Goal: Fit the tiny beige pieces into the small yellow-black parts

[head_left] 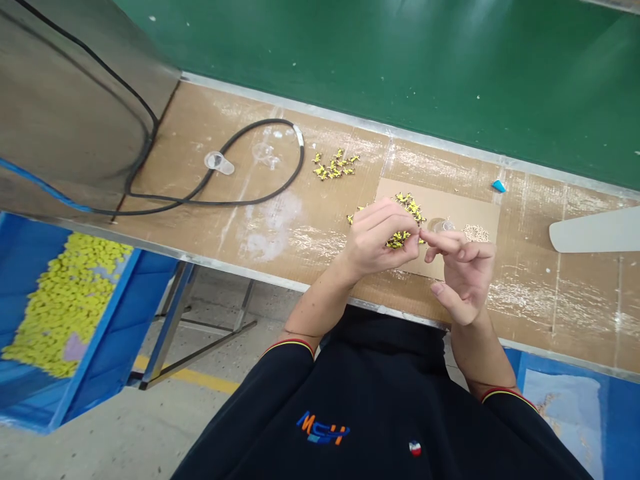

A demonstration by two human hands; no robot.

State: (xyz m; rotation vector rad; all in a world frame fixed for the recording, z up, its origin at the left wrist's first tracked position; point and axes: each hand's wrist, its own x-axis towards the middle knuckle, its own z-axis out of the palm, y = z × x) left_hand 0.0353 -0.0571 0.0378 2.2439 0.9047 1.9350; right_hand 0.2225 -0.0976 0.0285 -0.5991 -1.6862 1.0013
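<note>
My left hand is closed in a pinch over the near part of the bench; anything between its fingertips is too small to make out. My right hand faces it, its index finger reaching to the left fingertips, with the thumb spread away. Under and behind the left hand lies a pile of small yellow-and-black pieces on a flat cardboard sheet. A small clear plastic cup sits just behind my right fingers, partly hidden. Beside it is a heap of tiny beige pieces.
More yellow-and-black pieces lie farther left. A black cable loops past a clear scoop-like plastic piece. A blue bit and a white object are rightward. Below the bench stands a blue bin of yellow pieces.
</note>
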